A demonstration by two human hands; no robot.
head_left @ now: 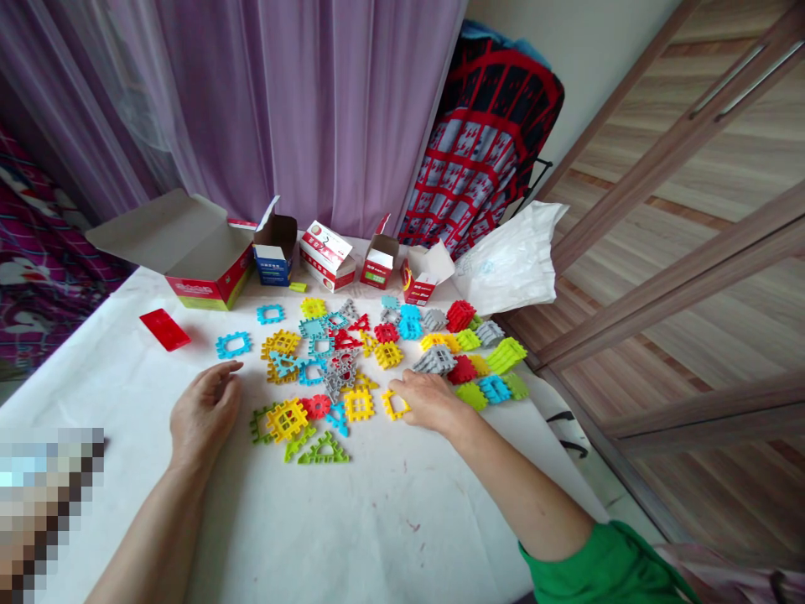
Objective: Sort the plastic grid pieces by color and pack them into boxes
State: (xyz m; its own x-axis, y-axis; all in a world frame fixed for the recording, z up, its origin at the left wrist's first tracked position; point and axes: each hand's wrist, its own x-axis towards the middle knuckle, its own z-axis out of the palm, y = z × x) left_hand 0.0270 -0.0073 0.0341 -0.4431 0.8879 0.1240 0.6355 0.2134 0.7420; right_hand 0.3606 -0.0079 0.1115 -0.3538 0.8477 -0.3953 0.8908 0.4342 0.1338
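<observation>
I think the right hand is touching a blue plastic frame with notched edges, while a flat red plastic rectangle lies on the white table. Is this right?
No: in the head view, the notched plastic frame that the right hand touches is yellow, not blue. The flat red plastic rectangle does lie on the white table.

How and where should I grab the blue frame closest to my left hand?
Probably best: pinch the near rim of the blue frame with your left hand, coming from the near side, one finger in its open middle. It appears to lie flat, apart from its neighbours.
</observation>
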